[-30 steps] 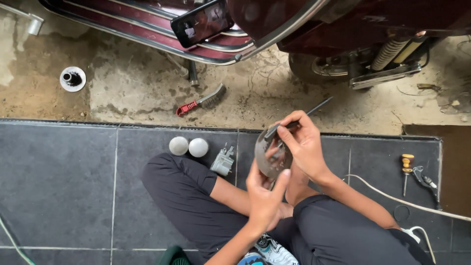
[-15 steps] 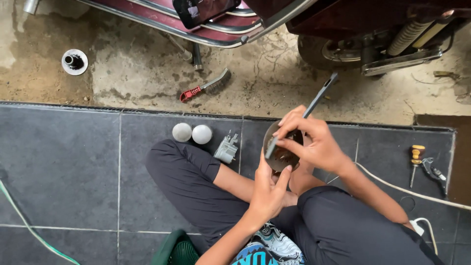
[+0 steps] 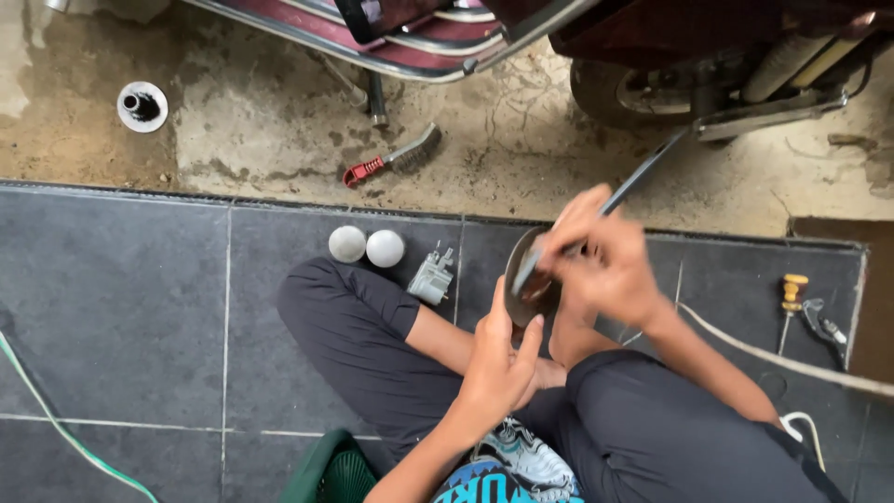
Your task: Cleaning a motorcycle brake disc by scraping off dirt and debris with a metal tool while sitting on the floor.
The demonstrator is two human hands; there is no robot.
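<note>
The person sits cross-legged on the dark grey tiled floor, both hands raised over the lap. The left hand is clamped on the lower edge of a round, dish-shaped grey metal part, holding it tilted on edge just above the knees. The right hand is closed around a long, thin dark metal tool, whose shaft sticks up and away toward the vehicle while its lower end lies against the inside of the metal part (the tip itself is blurred).

Just beside the person's left knee lies a small silver cast-metal carburettor-like piece, and next to it two pale round balls touch each other. A red-handled wire brush lies on the bare concrete beyond the tiles, near the maroon vehicle body. A yellow-handled screwdriver rests on the tiles, well apart to the right.
</note>
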